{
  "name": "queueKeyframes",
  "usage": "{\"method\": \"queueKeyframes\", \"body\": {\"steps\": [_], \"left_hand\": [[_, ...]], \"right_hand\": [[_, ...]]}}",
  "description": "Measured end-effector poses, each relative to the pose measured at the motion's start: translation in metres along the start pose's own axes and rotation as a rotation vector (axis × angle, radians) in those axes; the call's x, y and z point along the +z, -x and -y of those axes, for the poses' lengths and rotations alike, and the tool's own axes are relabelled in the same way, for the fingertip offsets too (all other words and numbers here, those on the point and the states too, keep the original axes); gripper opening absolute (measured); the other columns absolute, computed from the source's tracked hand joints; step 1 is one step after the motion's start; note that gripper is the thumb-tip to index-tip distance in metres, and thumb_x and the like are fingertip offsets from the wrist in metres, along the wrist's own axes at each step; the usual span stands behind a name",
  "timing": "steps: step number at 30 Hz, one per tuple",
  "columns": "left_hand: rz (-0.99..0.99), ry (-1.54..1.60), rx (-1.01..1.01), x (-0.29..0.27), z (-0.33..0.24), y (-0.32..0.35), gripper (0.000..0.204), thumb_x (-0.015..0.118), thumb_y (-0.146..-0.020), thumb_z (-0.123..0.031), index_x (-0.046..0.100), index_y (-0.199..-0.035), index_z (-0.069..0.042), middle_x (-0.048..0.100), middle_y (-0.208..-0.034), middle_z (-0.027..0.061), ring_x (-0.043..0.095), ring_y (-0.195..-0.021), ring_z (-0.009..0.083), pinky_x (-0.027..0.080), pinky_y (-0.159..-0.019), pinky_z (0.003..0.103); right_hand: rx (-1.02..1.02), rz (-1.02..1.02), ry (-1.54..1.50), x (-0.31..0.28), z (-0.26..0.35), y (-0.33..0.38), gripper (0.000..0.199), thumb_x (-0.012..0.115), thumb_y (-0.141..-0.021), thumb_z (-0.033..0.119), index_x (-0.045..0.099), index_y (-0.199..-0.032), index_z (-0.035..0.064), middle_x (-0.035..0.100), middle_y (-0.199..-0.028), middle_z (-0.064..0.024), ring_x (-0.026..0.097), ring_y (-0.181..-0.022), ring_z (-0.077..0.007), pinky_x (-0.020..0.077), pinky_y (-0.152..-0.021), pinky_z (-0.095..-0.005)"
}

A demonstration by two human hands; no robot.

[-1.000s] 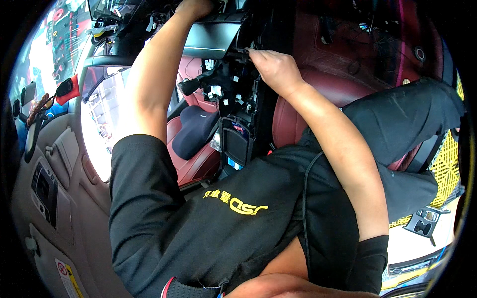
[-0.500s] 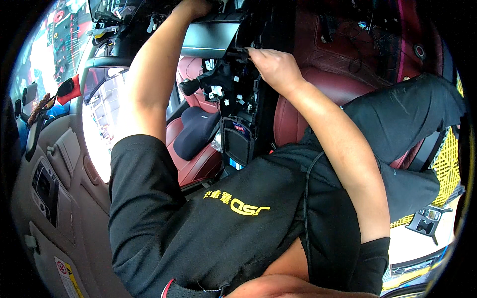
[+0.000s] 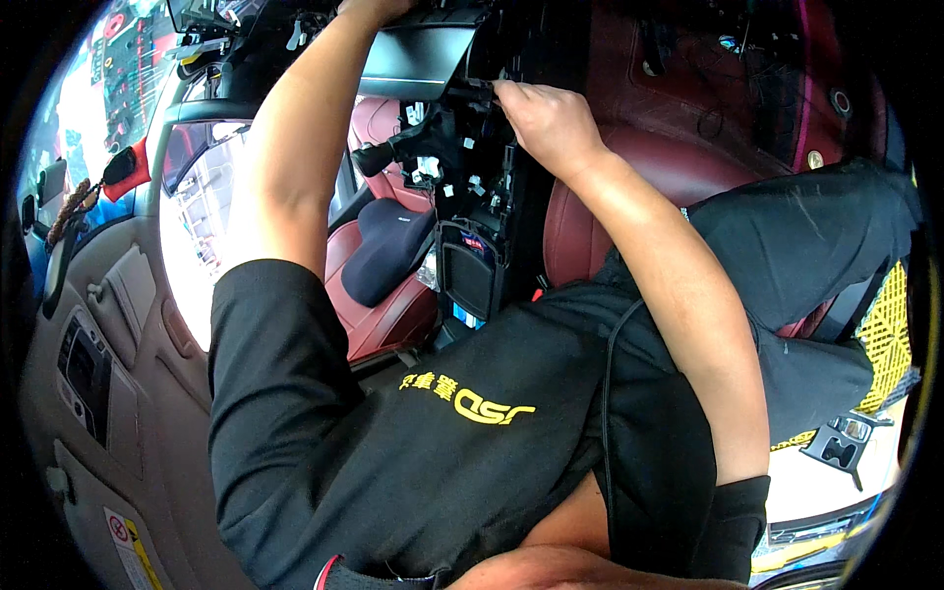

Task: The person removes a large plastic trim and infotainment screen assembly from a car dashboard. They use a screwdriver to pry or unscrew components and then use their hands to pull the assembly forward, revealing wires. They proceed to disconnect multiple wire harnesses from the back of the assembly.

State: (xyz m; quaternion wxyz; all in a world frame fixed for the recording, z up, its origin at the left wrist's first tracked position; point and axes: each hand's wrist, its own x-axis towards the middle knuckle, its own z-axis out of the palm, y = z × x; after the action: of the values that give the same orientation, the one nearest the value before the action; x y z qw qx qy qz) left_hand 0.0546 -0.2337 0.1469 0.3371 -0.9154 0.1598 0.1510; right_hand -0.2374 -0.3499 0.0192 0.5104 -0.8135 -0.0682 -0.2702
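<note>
My left hand (image 3: 382, 8) is at the top edge, beside the upper left of a glossy dark panel (image 3: 418, 61); its fingers are out of sight. My right hand (image 3: 553, 123) is closed, its thumb and fingertips pinched at a dark piece (image 3: 479, 88) by the panel's lower right corner. What exactly it grips is too dark to make out. Below the panel, the opened centre console shows a gear lever (image 3: 374, 157) with a black gaiter (image 3: 433, 140) and several loose white connectors (image 3: 427, 169).
A black tray (image 3: 466, 277) sits in the console's near part. Beyond it, a dark cushion (image 3: 388, 251) lies on a red seat (image 3: 398, 329). Another red seat (image 3: 649, 182) is at the right. A grey trim piece with cup holders (image 3: 843, 447) lies at the far right.
The view has shifted slightly. Both hands stay at about the same places by the panel, and the right hand's pinch looks unchanged.
</note>
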Motion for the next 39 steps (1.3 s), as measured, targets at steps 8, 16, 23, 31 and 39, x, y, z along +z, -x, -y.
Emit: {"method": "queueKeyframes", "body": {"steps": [8, 16, 23, 31, 39], "left_hand": [[-0.03, 0.025, -0.046, -0.002, 0.001, 0.004, 0.047, 0.054, -0.091, -0.038, 0.076, -0.11, -0.001, 0.069, -0.121, 0.0259, 0.065, -0.119, 0.0399, 0.051, -0.101, 0.046], [-0.041, 0.07, -0.078, -0.007, -0.01, 0.004, 0.045, 0.055, -0.09, -0.037, 0.077, -0.108, -0.002, 0.069, -0.119, 0.0271, 0.066, -0.116, 0.0404, 0.052, -0.098, 0.048], [0.022, -0.37, 0.376, 0.034, 0.036, -0.04, 0.045, 0.049, -0.094, -0.036, 0.077, -0.101, -0.003, 0.07, -0.114, 0.0269, 0.069, -0.108, 0.0396, 0.054, -0.092, 0.049], [-0.12, -0.03, 0.109, 0.019, 0.004, -0.024, 0.042, 0.049, -0.094, -0.035, 0.078, -0.097, -0.004, 0.072, -0.108, 0.025, 0.07, -0.102, 0.0403, 0.055, -0.089, 0.05], [0.017, -0.344, 0.408, 0.053, 0.046, -0.058, 0.043, 0.052, -0.093, -0.039, 0.077, -0.101, -0.004, 0.073, -0.113, 0.0216, 0.07, -0.103, 0.0408, 0.056, -0.089, 0.049]], "right_hand": [[-0.018, -0.018, 0.015, 0.002, 0.001, 0.001, 0.014, 0.066, -0.091, 0.009, 0.067, -0.105, 0.006, 0.072, -0.082, -0.0093, 0.072, -0.075, -0.0264, 0.0576, -0.063, -0.0358], [-0.01, -0.058, 0.02, 0.001, -0.001, -0.001, 0.015, 0.064, -0.088, 0.008, 0.064, -0.103, 0.0076, 0.071, -0.08, -0.0082, 0.073, -0.075, -0.0259, 0.0587, -0.062, -0.0366], [-0.016, -0.046, 0.02, 0.002, 0.005, 0.001, 0.016, 0.062, -0.086, 0.007, 0.063, -0.102, 0.009, 0.072, -0.081, -0.007, 0.073, -0.076, -0.0247, 0.0593, -0.062, -0.0363], [-0.002, -0.052, 0.031, 0.0, 0.0, 0.0, 0.018, 0.062, -0.086, 0.007, 0.064, -0.104, 0.0092, 0.071, -0.082, -0.0072, 0.073, -0.077, -0.0245, 0.0593, -0.062, -0.0362], [-0.021, -0.05, 0.032, 0.003, 0.008, 0.0, 0.018, 0.062, -0.086, 0.008, 0.064, -0.104, 0.0094, 0.071, -0.082, -0.0063, 0.073, -0.076, -0.0237, 0.0591, -0.061, -0.0358]]}}
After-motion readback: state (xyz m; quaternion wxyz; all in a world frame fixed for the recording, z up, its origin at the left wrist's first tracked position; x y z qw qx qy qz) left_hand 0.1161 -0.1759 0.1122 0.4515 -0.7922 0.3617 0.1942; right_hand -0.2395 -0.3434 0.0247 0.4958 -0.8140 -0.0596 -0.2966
